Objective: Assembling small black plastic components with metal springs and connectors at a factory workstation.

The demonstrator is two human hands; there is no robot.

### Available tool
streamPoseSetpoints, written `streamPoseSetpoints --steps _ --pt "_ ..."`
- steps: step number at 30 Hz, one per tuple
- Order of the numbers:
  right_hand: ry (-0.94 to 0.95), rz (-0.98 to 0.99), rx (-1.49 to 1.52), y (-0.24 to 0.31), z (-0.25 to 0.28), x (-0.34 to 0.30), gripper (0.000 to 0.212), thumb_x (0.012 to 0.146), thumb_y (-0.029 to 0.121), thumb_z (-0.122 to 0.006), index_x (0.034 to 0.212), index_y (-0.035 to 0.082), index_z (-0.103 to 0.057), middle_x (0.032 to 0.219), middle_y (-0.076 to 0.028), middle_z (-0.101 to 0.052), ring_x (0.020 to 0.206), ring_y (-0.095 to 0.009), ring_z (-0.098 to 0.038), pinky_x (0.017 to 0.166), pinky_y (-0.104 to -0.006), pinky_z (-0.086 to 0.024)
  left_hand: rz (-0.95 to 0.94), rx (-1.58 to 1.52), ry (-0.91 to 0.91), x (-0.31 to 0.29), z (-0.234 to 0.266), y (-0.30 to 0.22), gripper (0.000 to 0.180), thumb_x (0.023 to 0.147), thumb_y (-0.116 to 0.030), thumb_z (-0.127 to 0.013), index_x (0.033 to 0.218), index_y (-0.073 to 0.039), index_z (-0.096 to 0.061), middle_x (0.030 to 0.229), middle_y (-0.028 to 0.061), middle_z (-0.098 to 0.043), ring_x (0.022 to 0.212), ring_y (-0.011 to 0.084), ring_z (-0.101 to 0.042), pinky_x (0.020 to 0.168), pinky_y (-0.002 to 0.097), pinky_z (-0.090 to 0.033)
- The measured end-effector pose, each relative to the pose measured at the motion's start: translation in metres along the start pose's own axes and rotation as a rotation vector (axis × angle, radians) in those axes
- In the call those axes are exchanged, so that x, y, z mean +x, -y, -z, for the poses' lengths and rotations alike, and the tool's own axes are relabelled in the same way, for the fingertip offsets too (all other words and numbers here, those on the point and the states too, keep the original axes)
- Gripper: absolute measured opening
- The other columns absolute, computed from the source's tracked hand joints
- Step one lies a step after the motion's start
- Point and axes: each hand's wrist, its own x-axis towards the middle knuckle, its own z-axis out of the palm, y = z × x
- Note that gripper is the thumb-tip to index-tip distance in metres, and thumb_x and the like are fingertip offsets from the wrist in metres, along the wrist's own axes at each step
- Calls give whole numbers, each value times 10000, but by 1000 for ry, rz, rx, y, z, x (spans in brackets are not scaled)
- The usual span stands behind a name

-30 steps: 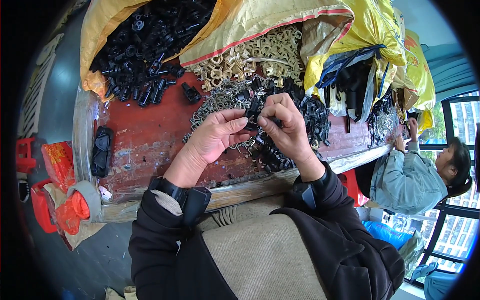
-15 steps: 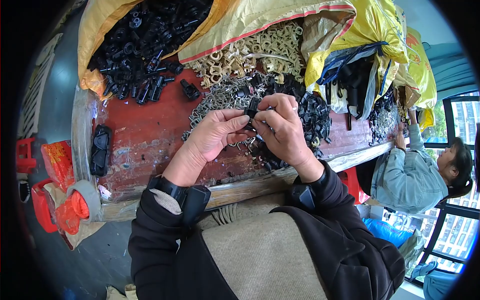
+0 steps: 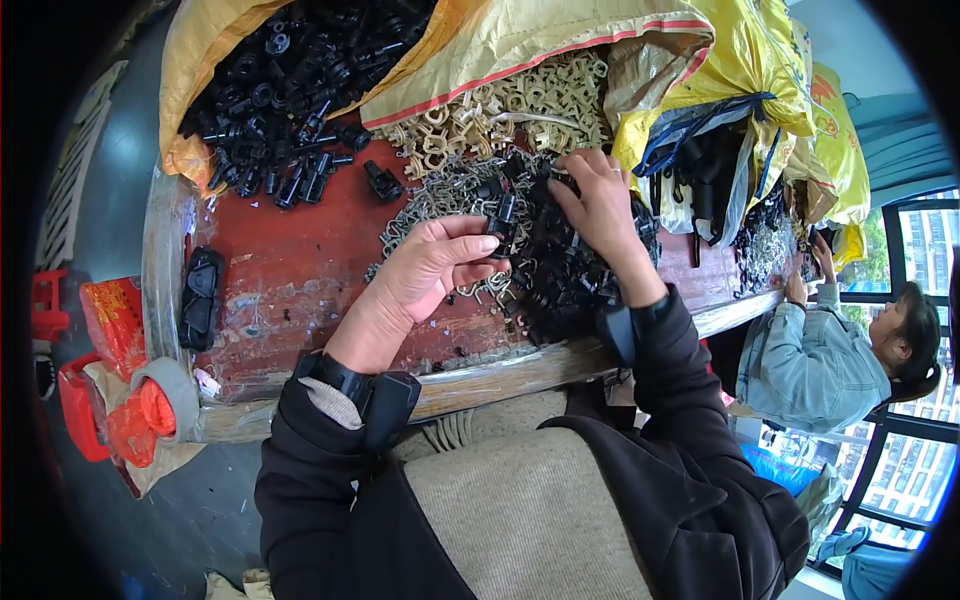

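My left hand [image 3: 428, 266] is closed, with thumb and fingers pinching a black plastic fitting [image 3: 505, 210] that points away from me. To its right, my right hand [image 3: 606, 212] is over a heap of small black plastic pieces [image 3: 570, 275]. Its thumb is apart from the fingers, and I see nothing held in it; the fingertips lie close to the heap. Small bent metal hooks [image 3: 408, 212] are scattered around and beyond the left hand. A single black fitting [image 3: 382, 182] lies on the red tabletop [image 3: 290, 270].
Beyond are cream plastic clips [image 3: 545, 95] spilling from a sack and larger black fittings [image 3: 300, 110] in an orange bag. A dark case [image 3: 202, 300] sits at the left edge, near a tape roll [image 3: 172, 395]. Another person [image 3: 815, 345] works at the right.
My right hand has let go of the black fitting and moved right to the small black pieces. The left hand stays in place, still pinching the fitting.
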Motion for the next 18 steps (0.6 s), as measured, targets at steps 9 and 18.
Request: streamPoseSetpoints --steps 9,18 --pt "89 -89 191 -29 -17 -7 179 689 148 -606 806 50 -513 797 -62 -523 676 -211 -503 591 -284 -388 -15 -27 -24 2 -1 -2 202 724 -36 -569 915 14 -528 822 80 -576 732 196 -590 618 215 -495" --pt "637 -216 1280 27 17 -21 158 758 105 -576 842 7 -483 783 13 -479 707 -42 -435 612 -182 -384 -61 -77 -5 3 3 5 228 739 -53 -540 961 -6 -519 912 86 -568 834 177 -563 716 245 -475"
